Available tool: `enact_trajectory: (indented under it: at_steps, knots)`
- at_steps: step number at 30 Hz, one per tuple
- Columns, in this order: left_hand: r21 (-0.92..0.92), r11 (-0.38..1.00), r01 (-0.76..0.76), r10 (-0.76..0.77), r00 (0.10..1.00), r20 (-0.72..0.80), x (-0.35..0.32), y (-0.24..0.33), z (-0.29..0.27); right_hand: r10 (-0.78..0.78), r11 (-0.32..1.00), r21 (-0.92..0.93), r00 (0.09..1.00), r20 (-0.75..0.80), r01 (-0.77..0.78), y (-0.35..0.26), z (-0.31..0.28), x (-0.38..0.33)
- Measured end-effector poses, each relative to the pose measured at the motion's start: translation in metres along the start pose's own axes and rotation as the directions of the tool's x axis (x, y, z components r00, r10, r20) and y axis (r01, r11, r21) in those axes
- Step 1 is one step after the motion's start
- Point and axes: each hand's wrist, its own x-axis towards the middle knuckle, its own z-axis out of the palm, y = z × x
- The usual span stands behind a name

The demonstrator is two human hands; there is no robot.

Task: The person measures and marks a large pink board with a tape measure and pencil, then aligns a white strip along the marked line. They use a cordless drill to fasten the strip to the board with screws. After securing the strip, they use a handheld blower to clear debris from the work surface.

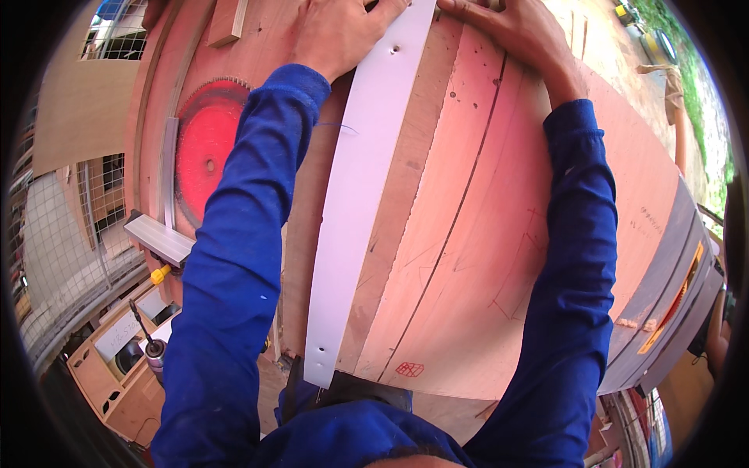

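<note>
A long white strip (360, 187) with small holes lies lengthwise on a plywood table top (484, 234), running from my chest to the far end. My left hand (339, 31) presses on the strip's far end from the left. My right hand (519, 35) rests flat on the plywood just right of the strip's far end, fingers at its edge. Both arms wear blue sleeves. A round red saw blade (204, 148) lies to the left of my left arm, set in the table surface.
A grey metal rail (158, 238) with a yellow knob sits at the table's left edge. Below left stands a wooden box (117, 366) with a tool upright in it. Wire mesh fencing (55, 242) is at far left. The table's grey edge (671, 296) curves at right.
</note>
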Motion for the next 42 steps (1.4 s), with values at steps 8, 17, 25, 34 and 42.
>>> enact_trajectory:
  at_steps: [8,17,25,34,42]
  knots:
    - [0.052,0.992,0.113,-0.118,0.989,0.095,0.003,0.000,-0.009,0.146,0.989,-0.016,0.968,0.205,-0.146,-0.014,-0.012,-0.008]
    - [0.104,0.986,0.130,-0.147,0.972,0.181,0.007,0.005,-0.024,0.323,0.842,0.535,0.737,-0.594,0.063,-0.026,-0.004,-0.052]
    - [0.082,0.986,0.148,-0.162,0.964,0.212,0.007,0.013,-0.035,0.509,-0.107,0.991,0.853,0.119,-0.074,-0.112,0.000,-0.201]
    - [0.096,0.988,0.118,-0.112,0.991,-0.069,-0.003,0.023,-0.040,0.546,-0.129,0.965,0.796,0.261,-0.228,-0.180,-0.013,-0.290]
    - [-0.698,0.686,0.206,-0.313,0.949,-0.028,-0.205,0.154,-0.207,0.506,-0.215,0.949,0.804,0.311,-0.232,-0.194,-0.025,-0.310]
